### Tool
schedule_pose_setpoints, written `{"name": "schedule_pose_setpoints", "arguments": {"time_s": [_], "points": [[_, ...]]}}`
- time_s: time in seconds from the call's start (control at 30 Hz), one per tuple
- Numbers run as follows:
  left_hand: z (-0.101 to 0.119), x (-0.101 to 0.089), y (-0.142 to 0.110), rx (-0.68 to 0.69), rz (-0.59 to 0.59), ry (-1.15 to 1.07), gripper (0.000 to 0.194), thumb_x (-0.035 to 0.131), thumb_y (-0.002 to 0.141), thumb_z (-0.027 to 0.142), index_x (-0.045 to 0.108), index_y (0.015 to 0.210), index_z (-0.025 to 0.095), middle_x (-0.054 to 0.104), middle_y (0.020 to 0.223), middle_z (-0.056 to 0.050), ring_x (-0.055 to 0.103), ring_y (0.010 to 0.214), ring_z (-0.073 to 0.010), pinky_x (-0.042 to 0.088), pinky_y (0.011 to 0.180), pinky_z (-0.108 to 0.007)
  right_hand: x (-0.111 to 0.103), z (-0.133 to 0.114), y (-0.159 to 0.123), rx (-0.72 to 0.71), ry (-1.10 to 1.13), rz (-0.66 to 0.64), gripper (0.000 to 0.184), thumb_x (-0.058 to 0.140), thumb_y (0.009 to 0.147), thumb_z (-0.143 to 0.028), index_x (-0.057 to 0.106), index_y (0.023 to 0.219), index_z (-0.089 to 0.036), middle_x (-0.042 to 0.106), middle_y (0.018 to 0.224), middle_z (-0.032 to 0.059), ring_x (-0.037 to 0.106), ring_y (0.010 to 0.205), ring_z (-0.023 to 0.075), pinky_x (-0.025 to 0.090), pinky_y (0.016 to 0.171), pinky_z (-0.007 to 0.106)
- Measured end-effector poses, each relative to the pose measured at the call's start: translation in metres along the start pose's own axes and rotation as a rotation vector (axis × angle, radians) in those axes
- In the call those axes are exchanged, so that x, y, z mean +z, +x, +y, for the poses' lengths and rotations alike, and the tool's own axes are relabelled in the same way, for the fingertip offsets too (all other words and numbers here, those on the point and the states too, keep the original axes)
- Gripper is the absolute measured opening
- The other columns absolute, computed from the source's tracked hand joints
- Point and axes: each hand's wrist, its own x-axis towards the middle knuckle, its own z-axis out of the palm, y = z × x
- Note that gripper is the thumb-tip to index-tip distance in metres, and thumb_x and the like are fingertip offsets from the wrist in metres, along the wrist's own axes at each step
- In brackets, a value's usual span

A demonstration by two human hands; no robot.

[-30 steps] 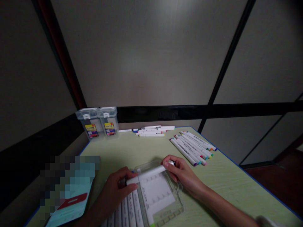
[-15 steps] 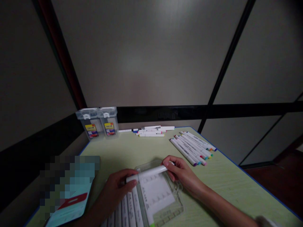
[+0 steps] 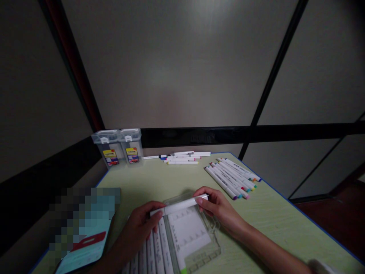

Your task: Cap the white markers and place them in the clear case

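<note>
1. Your L hand [image 3: 145, 222] grasps one end of a white marker [image 3: 181, 206], btwn thumb & fingers.
2. Your R hand [image 3: 215, 204] pinches the marker's other end, so it spans btwn both hands, above the clear case [image 3: 201, 259].
3. Near your L hand: marker row [image 3: 156, 251], side by side; can't tell if in the case.
4. Farther out on the tbl [image 3: 285, 232]: fanned markers [image 3: 231, 178] on R, loose pile [image 3: 184, 158] at back, 2 lidded clear boxes [image 3: 131, 146] back L.
</note>
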Motion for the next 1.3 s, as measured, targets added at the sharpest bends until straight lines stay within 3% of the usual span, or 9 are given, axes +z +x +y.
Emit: {"name": "schedule_pose_setpoints", "arguments": {"time_s": [0.23, 0.47, 0.6, 0.67, 0.73, 0.87, 1.03, 1.17, 1.3], "points": [[-0.001, 0.001, -0.003, 0.003, 0.006, -0.020, 0.039, 0.043, 0.073, 0.044, 0.056, 0.089, 0.010, 0.031, 0.035, 0.011, 0.028, 0.036, -0.0073, 0.024, 0.042, -0.020, 0.000, 0.001, 0.000, -0.004, -0.026, -0.012, 0.033, 0.064, 0.064, -0.044, 0.054, 0.074, -0.014, 0.048, 0.051, -0.0043, 0.026, 0.040, 0.0050, 0.012, 0.040, 0.022], [-0.007, 0.003, -0.003, -0.086, 0.069, -0.099, 0.046, 0.049, 0.068, 0.053, 0.060, 0.088, 0.012, 0.033, 0.035, 0.011, 0.027, 0.033, -0.0066, 0.023, 0.037, -0.019, 0.001, -0.001, -0.002, -0.051, -0.002, -0.012, 0.032, 0.067, 0.061, -0.042, 0.057, 0.072, -0.013, 0.047, 0.053, -0.0036, 0.034, 0.047, 0.0070, 0.020, 0.044, 0.021], [-0.008, 0.005, -0.008, -0.199, 0.237, -0.186, 0.032, 0.055, 0.068, 0.046, 0.064, 0.080, 0.019, 0.059, 0.066, 0.002, 0.051, 0.055, -0.0106, 0.039, 0.047, -0.018, 0.000, 0.001, -0.001, -0.055, 0.012, -0.017, 0.033, 0.069, 0.059, -0.042, 0.057, 0.072, -0.014, 0.045, 0.054, -0.0039, 0.035, 0.049, 0.0075, 0.021, 0.045, 0.021], [-0.008, 0.006, -0.010, -0.201, 0.288, -0.176, 0.029, 0.054, 0.069, 0.045, 0.065, 0.078, 0.020, 0.061, 0.082, 0.000, 0.056, 0.068, -0.0132, 0.042, 0.053, -0.019, 0.000, 0.001, -0.001, -0.048, 0.011, -0.020, 0.034, 0.069, 0.058, -0.043, 0.058, 0.073, -0.015, 0.044, 0.053, -0.0043, 0.034, 0.048, 0.0073, 0.020, 0.044, 0.021], [-0.008, 0.007, -0.010, -0.194, 0.309, -0.155, 0.030, 0.051, 0.071, 0.045, 0.066, 0.077, 0.020, 0.061, 0.084, 0.000, 0.056, 0.070, -0.0138, 0.043, 0.054, -0.019, 0.000, 0.000, -0.001, -0.043, 0.003, -0.021, 0.034, 0.068, 0.059, -0.044, 0.057, 0.073, -0.014, 0.045, 0.053, -0.0043, 0.033, 0.047, 0.0069, 0.019, 0.043, 0.021], [-0.009, 0.006, -0.009, -0.214, 0.230, -0.154, 0.033, 0.052, 0.069, 0.046, 0.065, 0.081, 0.018, 0.059, 0.068, 0.002, 0.049, 0.049, -0.0091, 0.039, 0.045, -0.019, 0.001, -0.002, -0.001, -0.010, -0.045, -0.011, 0.035, 0.064, 0.063, -0.046, 0.056, 0.073, -0.014, 0.045, 0.051, -0.0043, 0.029, 0.043, 0.0059, 0.015, 0.041, 0.021], [-0.007, 0.002, -0.004, -0.125, 0.115, -0.089, 0.043, 0.050, 0.067, 0.052, 0.063, 0.082, 0.013, 0.038, 0.039, 0.009, 0.030, 0.034, -0.0072, 0.027, 0.040, -0.020, 0.000, 0.000, -0.001, -0.008, -0.056, -0.009, 0.035, 0.060, 0.067, -0.048, 0.055, 0.075, -0.014, 0.040, 0.046, -0.0067, 0.026, 0.042, 0.0058, 0.014, 0.040, 0.021], [-0.004, 0.001, -0.002, -0.030, 0.010, -0.044, 0.042, 0.047, 0.069, 0.048, 0.062, 0.083, 0.012, 0.031, 0.035, 0.010, 0.028, 0.035, -0.0079, 0.023, 0.041, -0.021, 0.000, 0.002, -0.001, -0.010, -0.042, -0.007, 0.035, 0.060, 0.066, -0.048, 0.055, 0.073, -0.015, 0.038, 0.044, -0.0071, 0.026, 0.041, 0.0059, 0.014, 0.040, 0.020], [-0.001, 0.001, -0.001, -0.001, -0.011, -0.046, 0.037, 0.050, 0.067, 0.041, 0.062, 0.086, 0.012, 0.033, 0.039, 0.009, 0.030, 0.038, -0.0084, 0.022, 0.041, -0.020, -0.001, 0.003, 0.000, -0.004, -0.063, 0.002, 0.033, 0.059, 0.068, -0.048, 0.053, 0.069, -0.016, 0.037, 0.043, -0.0073, 0.025, 0.039, 0.0059, 0.014, 0.039, 0.021]]}}
